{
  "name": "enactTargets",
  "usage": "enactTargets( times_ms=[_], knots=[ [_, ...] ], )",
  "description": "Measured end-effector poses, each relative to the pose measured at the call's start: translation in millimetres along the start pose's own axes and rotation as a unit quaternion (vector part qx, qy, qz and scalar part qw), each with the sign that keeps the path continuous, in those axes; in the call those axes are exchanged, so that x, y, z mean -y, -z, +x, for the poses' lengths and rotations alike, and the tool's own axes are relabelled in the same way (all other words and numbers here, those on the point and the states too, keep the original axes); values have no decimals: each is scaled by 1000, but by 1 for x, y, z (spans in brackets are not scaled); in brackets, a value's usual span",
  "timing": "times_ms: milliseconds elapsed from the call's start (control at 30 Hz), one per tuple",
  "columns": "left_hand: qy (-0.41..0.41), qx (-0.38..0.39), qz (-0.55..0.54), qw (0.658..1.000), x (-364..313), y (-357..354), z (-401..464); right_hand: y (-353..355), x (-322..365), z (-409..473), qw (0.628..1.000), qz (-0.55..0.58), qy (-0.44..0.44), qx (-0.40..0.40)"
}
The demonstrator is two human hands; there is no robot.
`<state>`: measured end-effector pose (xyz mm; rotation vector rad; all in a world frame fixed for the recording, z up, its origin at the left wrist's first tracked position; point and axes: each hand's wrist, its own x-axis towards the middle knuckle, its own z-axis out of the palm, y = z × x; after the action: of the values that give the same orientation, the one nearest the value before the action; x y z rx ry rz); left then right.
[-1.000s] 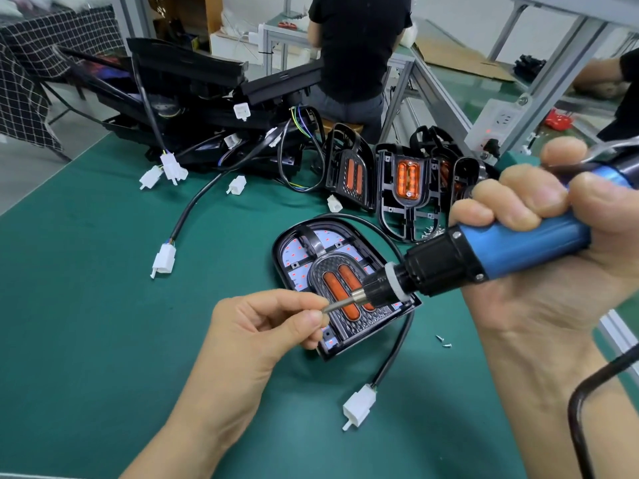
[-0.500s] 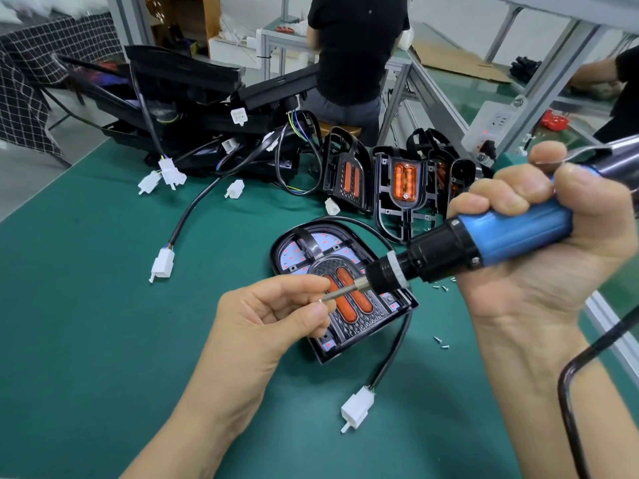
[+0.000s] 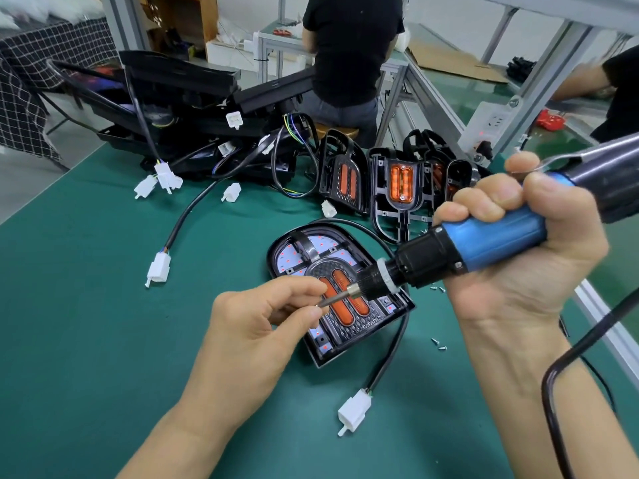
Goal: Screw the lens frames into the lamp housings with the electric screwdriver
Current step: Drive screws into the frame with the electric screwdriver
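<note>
Nearest the camera, a white connector [image 3: 354, 408] lies on the green table [image 3: 86, 340], at the end of a black cable running from the lamp housing [image 3: 340, 292]. The lamp housing lies flat on the table, with the lens frame [image 3: 345, 299] (two orange lenses in a black textured surround) seated in it. Above the lamp housing, the left hand [image 3: 256, 326] has thumb and forefinger pinched closed at the tip of the bit; whether a screw sits between them cannot be told. The right hand [image 3: 518, 250], right of the lamp housing, has its fingers wrapped fully around the blue electric screwdriver [image 3: 491, 236], which is held tilted with the bit toward the left hand. Loose screws [image 3: 438, 344] lie on the table just right of the lamp housing. Beyond the lamp housing, further lamp assemblies [image 3: 397, 188] stand upright. Left of these is a pile of black parts [image 3: 193, 105] with wired white plugs.
</note>
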<state>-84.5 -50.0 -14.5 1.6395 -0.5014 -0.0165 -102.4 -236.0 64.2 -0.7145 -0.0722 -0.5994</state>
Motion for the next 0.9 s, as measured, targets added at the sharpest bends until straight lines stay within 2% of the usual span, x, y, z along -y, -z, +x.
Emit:
enactTargets(
  times_ms=[100,267,500,600,700,900],
  knots=[
    [-36,-2,56,998,2,-1,1,5,-3,-2,999,-2,9,-32],
    [25,-11,-3,1000,5,-6,0,7,-2,-3,999,-13,17,-40],
    [28,-11,-19,999,4,-3,1,6,1,0,999,-15,17,-26],
    [-10,-1,120,993,17,13,-3,7,3,0,1000,-27,1,-4],
    [-69,66,298,950,33,20,-4,8,2,-2,997,-70,-17,22],
    [-181,108,421,882,37,13,12,8,-3,-3,990,-123,-27,58]
  ],
)
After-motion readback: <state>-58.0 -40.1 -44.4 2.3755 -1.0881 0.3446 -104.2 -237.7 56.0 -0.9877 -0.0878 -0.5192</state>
